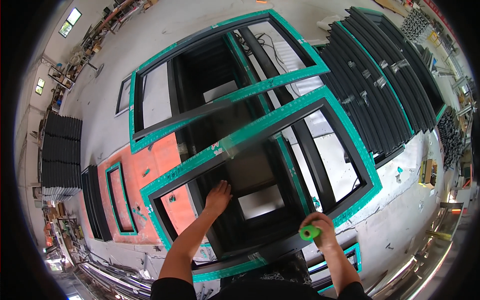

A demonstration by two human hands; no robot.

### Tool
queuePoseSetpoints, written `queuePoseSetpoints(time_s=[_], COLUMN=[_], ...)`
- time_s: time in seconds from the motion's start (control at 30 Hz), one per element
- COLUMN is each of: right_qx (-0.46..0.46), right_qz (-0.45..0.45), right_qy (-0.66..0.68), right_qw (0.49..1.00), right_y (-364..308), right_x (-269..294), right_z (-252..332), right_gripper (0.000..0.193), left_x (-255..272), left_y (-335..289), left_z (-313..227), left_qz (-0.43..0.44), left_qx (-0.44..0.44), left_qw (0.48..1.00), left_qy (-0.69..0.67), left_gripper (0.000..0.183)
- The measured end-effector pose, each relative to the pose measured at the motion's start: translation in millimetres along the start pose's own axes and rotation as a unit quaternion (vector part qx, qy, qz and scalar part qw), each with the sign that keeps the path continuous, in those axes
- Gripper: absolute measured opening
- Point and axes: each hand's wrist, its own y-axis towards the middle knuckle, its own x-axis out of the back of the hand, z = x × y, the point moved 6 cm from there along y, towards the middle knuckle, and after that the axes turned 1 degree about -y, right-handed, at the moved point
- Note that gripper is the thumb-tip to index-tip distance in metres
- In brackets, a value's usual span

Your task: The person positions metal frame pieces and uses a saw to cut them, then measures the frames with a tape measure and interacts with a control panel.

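In front of me lies a large dark rectangular frame (370, 167) with green film along its faces, raised on a stack of dark frames. My left hand (218, 197) reaches over its opening, near the inner left bar. Its fingers are stretched out, with nothing visible in them. At the near right edge, my right hand (324, 229) is closed around a small green roll (309, 232) with a brown centre at its end. Beyond the near frame rests a second green-filmed frame (300, 76), its near edge close to the first one's far edge.
Stacked dark frame bars (382, 85) stand at the right, some bound with clear wrap. On the left, a small green-edged frame (132, 210) lies on an orange-red sheet (150, 162). Dark stacked profiles (61, 155) stand farther left. A cardboard box (427, 172) sits at the right.
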Motion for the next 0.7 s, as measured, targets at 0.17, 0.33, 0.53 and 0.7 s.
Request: queuePoseSetpoints(time_s=[0.17,0.33,0.53,0.7], right_qx=[-0.102,-0.101,-0.170,-0.167], right_qz=[-0.243,-0.243,-0.256,-0.194], right_qy=[0.014,-0.144,-0.083,-0.026], right_qw=[0.965,0.954,0.948,0.966], right_y=[-58.9,-75.3,-80.6,-62.7], right_x=[95.0,67.0,58.4,43.7], right_z=[-54.8,-55.0,-93.9,-108.0], right_gripper=[0.011,0.014,0.027,0.029], left_x=[106.9,150.1,95.8,98.7], left_y=[74.6,103.8,98.9,101.8], left_z=[-12.2,75.5,100.8,93.4], left_qz=[0.138,-0.193,0.001,0.012], left_qx=[0.129,0.155,0.252,0.244], left_qw=[0.982,0.963,0.946,0.947], left_qy=[0.007,-0.108,-0.206,-0.208], left_gripper=[0.028,0.058,0.074,0.072])
